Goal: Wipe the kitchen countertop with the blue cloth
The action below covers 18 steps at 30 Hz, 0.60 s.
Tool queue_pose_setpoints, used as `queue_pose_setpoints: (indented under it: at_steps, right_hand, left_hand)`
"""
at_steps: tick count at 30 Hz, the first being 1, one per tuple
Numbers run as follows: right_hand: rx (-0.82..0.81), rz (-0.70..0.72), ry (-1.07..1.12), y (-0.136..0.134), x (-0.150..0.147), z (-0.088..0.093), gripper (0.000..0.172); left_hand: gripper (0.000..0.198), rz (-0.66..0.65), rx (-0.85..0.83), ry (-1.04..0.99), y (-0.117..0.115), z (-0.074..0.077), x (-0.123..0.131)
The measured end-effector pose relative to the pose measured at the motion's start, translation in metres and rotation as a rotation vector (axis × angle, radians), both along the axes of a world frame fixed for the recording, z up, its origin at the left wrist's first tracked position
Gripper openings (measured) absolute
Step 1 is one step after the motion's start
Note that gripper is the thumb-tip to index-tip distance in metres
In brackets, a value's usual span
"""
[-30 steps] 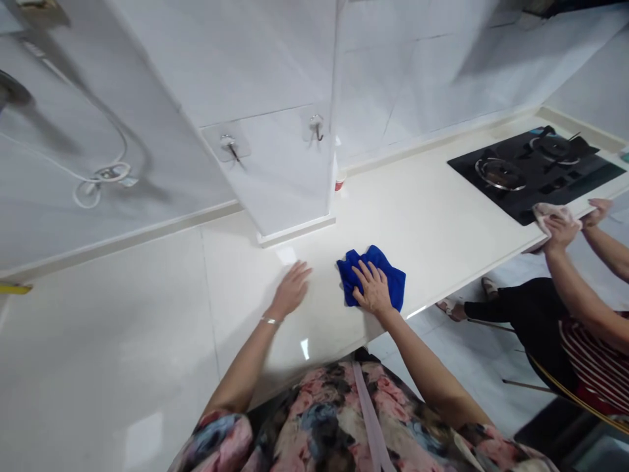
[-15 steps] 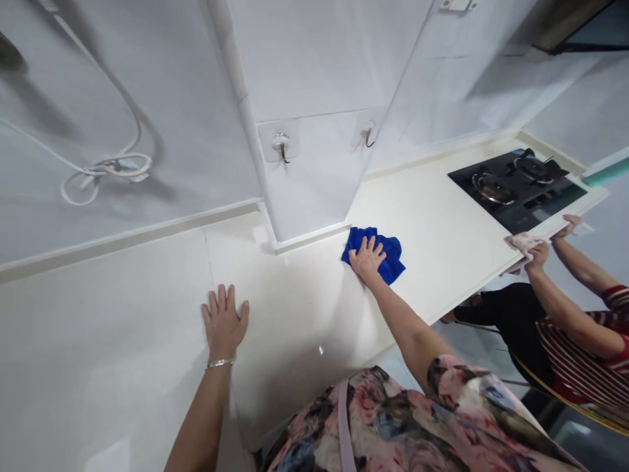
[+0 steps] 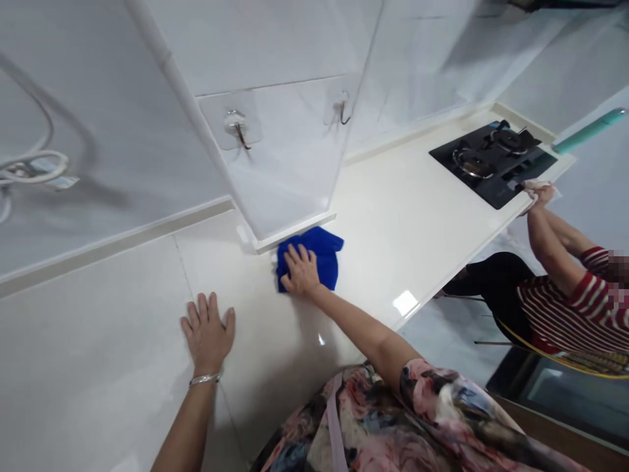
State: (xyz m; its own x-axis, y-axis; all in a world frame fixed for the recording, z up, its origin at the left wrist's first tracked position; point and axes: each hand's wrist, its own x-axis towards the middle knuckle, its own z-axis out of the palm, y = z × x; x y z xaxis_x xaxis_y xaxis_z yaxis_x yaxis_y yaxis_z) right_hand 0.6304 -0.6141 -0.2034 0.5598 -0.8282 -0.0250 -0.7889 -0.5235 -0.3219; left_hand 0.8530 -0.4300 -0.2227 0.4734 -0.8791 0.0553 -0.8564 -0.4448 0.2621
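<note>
My right hand point(image 3: 301, 272) presses down on a blue cloth point(image 3: 324, 255), its fingers somewhat bent over the fabric and gripping it against the counter. The cloth lies bunched along the foot of the wall pillar, and part of it is hidden beneath my palm. To the left, my left hand point(image 3: 209, 331) rests flat on the white countertop point(image 3: 122, 328) with fingers spread and nothing in it. A bracelet circles that wrist.
Two hooks point(image 3: 240, 134) hang on the pillar point(image 3: 289, 177). A black gas stove point(image 3: 491, 164) sits at the far right. Beside it, a co-worker in a striped shirt point(image 3: 565, 301) holds a pale cloth point(image 3: 538, 188) at the counter edge. White cable point(image 3: 39, 167) loops on the left wall.
My right hand has slid the blue cloth left along the pillar's base. My left hand stays planted. The co-worker's hands have come together near the stove corner. The view has shifted.
</note>
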Motion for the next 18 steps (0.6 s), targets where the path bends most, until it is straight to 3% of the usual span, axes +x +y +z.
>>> queue_pose_setpoints:
  at_steps: [5,8,10,13,18]
  right_hand:
    - [0.036,0.473,-0.165,0.075,0.011,-0.01,0.07]
    - [0.032,0.644,-0.221,0.11,-0.017,-0.019,0.065]
    - [0.033,0.648,-0.234,0.116,-0.049,-0.025,0.063]
    - [0.033,0.413,-0.205,0.093,-0.099,-0.028,0.059]
    - [0.051,-0.346,-0.464,0.003,-0.152,-0.011,0.055]
  left_hand:
    - [0.077,0.009,-0.004,-0.022,-0.002,0.001,-0.002]
    - [0.078,0.008,-0.017,-0.021,0.0,0.002,-0.002]
    - [0.078,0.008,-0.026,-0.013,0.0,0.002,-0.002]
    - [0.076,0.014,-0.053,0.001,0.001,0.001,-0.002]
    - [0.076,0.02,-0.059,0.017,0.001,0.0,-0.003]
